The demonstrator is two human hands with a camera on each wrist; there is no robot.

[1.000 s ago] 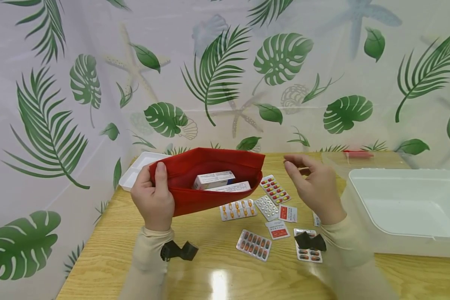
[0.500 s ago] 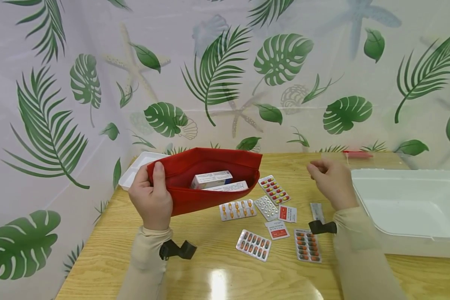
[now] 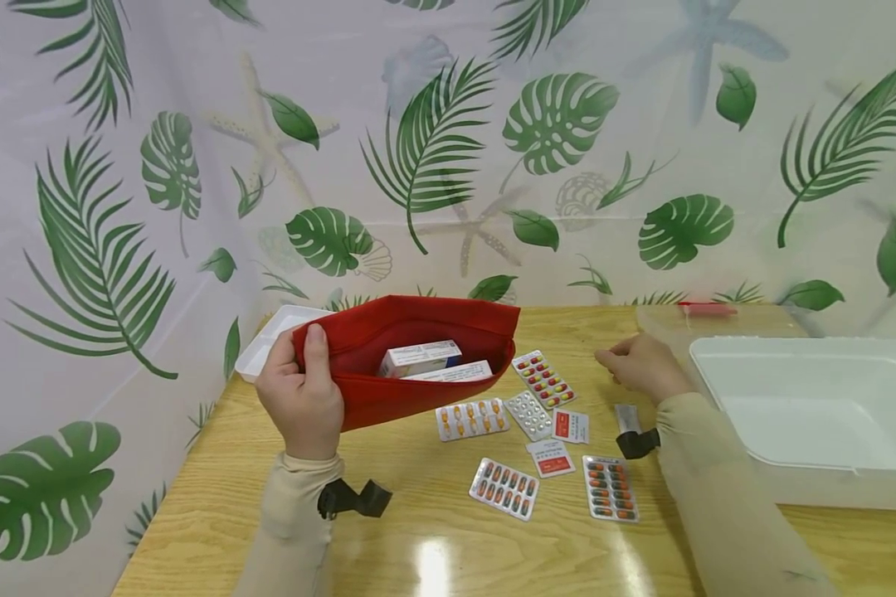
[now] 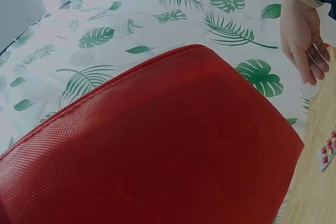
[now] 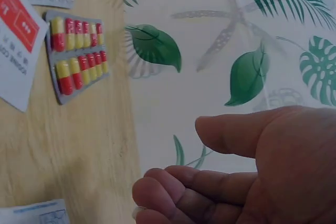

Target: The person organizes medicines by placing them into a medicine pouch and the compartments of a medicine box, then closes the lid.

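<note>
My left hand (image 3: 299, 402) grips the left end of a red zip pouch (image 3: 384, 404), thumb on the near side, holding it above the table with its mouth gaping. Inside lie two white medicine boxes (image 3: 421, 356), partly hidden by the front wall. The pouch (image 4: 157, 140) fills much of the left wrist view. Over the table on the right hovers my right hand (image 3: 645, 365), holding nothing, its fingers loosely curled and thumb apart in the right wrist view. Below it lies a small white packet (image 3: 628, 417). Red-and-yellow capsules in a blister pack (image 3: 544, 379) lie to its left.
More blister packs (image 3: 504, 488) and two red-and-white sachets (image 3: 551, 458) are spread across the wooden table. A white bin (image 3: 791, 481) stands at the right, with a clear lid and a red item (image 3: 708, 309) behind. A white tray (image 3: 257, 352) sits back left.
The right hand has moved rightward away from the pouch, then slightly back left and lower, uncovering the small packet and a capsule pack. The left hand and pouch have barely moved.
</note>
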